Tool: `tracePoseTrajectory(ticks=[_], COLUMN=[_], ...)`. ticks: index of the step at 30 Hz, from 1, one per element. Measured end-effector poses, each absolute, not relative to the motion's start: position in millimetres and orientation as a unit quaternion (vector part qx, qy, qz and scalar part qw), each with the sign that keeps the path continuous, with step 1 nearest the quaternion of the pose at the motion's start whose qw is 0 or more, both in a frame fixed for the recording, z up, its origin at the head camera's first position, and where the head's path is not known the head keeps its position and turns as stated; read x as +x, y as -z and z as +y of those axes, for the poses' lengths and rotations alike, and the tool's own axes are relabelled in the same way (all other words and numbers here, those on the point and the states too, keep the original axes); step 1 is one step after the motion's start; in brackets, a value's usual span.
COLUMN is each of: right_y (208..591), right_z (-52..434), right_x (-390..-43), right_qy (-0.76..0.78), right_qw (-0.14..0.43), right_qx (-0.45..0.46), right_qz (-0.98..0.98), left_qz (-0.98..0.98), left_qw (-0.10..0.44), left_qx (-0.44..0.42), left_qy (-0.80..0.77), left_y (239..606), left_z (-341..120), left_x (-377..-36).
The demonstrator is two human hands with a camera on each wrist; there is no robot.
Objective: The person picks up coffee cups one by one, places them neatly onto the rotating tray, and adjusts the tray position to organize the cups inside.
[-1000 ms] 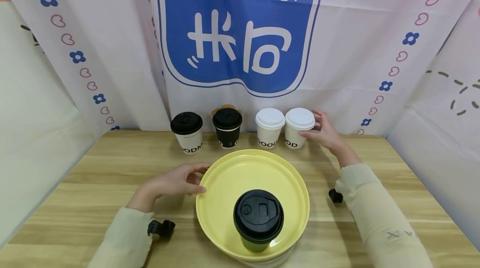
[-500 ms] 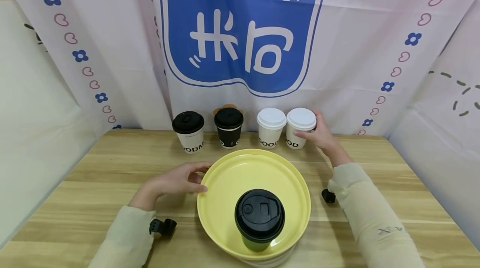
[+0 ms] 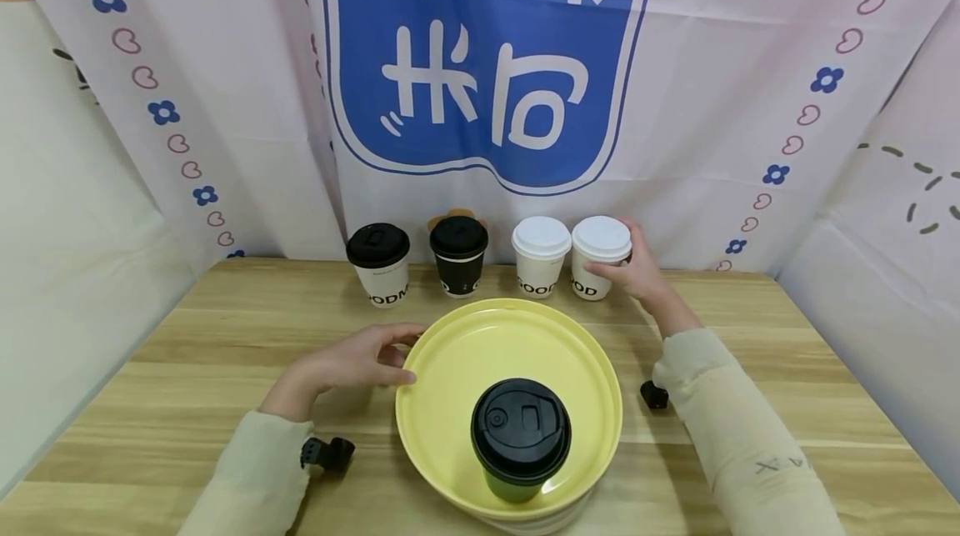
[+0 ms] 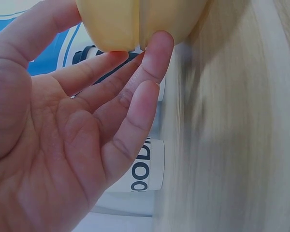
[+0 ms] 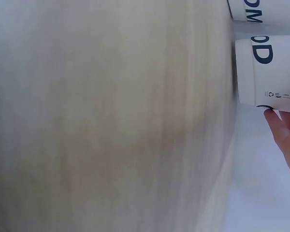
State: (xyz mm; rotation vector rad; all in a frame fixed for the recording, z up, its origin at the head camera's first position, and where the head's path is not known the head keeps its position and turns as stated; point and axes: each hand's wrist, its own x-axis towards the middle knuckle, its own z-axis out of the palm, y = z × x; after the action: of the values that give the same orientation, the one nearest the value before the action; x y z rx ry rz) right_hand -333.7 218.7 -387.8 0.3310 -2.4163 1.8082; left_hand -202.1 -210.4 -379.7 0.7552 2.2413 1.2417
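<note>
My right hand holds the rightmost white paper cup with a white lid, thumb at the front and fingers round its right side. In the right wrist view this cup stands upright on the table; most of the hand is out of frame. My left hand holds the left rim of the round yellow tray, thumb on the rim. In the left wrist view the fingers touch the tray's outer side. A green cup with a black lid stands on the tray's near part.
Along the back stand a white cup with a black lid, a black cup and another white-lidded cup. A patterned cloth hangs behind the wooden table. The tray rests on a pale base.
My right hand has moved slightly left and closed round the rightmost cup. The left hand stays at the tray's rim, and the cups have not visibly moved.
</note>
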Motion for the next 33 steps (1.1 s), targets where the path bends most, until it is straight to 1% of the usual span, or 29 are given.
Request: tracePoseTrajectory(ticks=[13, 20, 29, 33], right_y=[370.2, 364.1, 354.9, 351.3], right_z=[231.6, 240.5, 248.7, 251.3], right_x=[-315.3, -304.2, -279.5, -269.5], right_qy=[-0.589, -0.574, -0.562, -0.568], right_qw=[0.076, 0.076, 0.074, 0.075], right_qx=[0.126, 0.136, 0.134, 0.152], right_qz=[-0.794, -0.804, -0.813, -0.805], left_qz=[0.818, 0.813, 0.814, 0.820], left_qw=[0.229, 0.227, 0.232, 0.225], left_qx=[0.278, 0.286, 0.280, 0.280], left_qy=[-0.449, -0.453, -0.453, -0.446], left_y=[380.7, 381.4, 382.3, 381.5], left_z=[-211.2, -209.8, -209.4, -209.9], left_x=[-202.9, -202.4, -202.1, -203.3])
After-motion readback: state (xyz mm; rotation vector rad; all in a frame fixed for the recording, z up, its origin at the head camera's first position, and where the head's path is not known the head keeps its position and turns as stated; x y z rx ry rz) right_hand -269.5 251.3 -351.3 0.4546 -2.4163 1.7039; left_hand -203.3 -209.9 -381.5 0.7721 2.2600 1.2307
